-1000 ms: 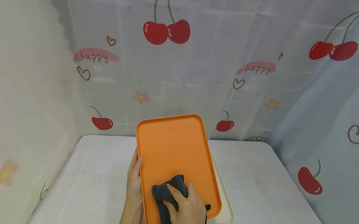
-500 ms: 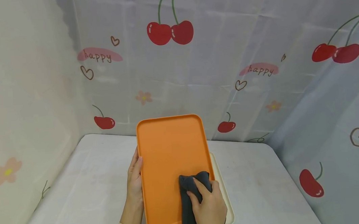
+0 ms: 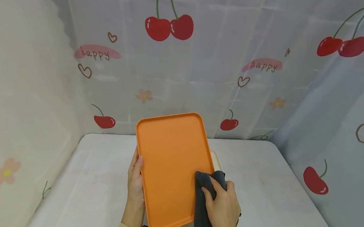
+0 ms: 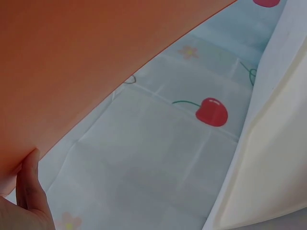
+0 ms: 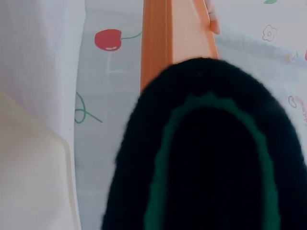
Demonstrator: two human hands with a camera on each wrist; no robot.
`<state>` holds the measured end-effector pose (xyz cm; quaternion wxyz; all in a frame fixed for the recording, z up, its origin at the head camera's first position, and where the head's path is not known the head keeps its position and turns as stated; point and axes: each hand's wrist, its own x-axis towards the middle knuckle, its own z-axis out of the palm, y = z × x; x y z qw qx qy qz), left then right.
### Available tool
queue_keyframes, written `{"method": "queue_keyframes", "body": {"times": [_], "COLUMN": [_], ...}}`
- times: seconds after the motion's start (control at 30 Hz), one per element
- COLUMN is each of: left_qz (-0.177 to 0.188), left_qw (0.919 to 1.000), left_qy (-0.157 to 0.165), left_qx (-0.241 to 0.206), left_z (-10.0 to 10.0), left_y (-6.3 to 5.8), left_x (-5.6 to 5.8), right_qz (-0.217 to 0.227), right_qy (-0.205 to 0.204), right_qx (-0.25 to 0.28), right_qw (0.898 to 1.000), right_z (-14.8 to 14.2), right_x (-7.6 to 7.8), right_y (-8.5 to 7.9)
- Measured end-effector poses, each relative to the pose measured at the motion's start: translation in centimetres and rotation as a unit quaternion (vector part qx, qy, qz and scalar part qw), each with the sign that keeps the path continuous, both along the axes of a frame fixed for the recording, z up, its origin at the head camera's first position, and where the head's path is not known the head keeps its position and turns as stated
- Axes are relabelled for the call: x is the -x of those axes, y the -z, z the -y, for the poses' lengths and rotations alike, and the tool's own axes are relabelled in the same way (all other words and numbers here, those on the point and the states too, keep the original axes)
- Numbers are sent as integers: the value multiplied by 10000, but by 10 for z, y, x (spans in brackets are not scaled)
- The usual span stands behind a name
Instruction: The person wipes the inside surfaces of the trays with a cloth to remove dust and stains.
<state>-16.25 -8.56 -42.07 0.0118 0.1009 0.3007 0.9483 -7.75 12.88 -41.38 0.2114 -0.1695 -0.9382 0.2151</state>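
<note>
An orange rectangular tray [image 3: 175, 155] is held up and tilted above the table in the head view. My left hand [image 3: 135, 184] grips its left edge, the thumb along the rim and the other fingers partly hidden behind. At the tray's lower right edge, my right hand [image 3: 224, 205] holds a bunched dark grey cloth [image 3: 201, 208] against the rim. In the left wrist view, the tray's underside [image 4: 86, 57] shows with a few fingers [image 4: 31, 187] touching it. A dark, blurred shape [image 5: 206, 79] covers much of the right wrist view, in front of the tray.
Behind and below the orange tray, a cream tray [image 3: 215, 159] lies on the white table [image 3: 250, 178], mostly hidden in the head view. Its pale surface [image 5: 33, 177] also shows in the right wrist view. A cherry-printed curtain [image 3: 173, 66] encloses the table's back and sides.
My right hand has slid the cloth rightward across the tray's lower part, from left of centre to the right rim. My left hand keeps its grip, and the tray has hardly moved.
</note>
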Motion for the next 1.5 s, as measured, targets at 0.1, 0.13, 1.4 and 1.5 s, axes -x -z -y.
{"method": "queue_keyframes", "body": {"times": [0.1,0.13,1.4,1.5], "left_qz": [67,72,248,295], "left_qw": [9999,9999,9994,9990], "left_qy": [-43,-46,-200,-251], "left_qx": [74,71,131,215], "left_z": [0,0,-1,-1], "left_y": [0,0,1,0], "left_x": [0,0,3,3], "right_qz": [19,12,-664,-787], "right_qy": [7,8,-1294,-1555], "right_qx": [45,65,-551,-669], "right_qw": [10000,10000,9878,9824], "right_z": [1,1,64,71], "right_x": [0,0,-17,-18], "right_y": [0,0,8,7]}}
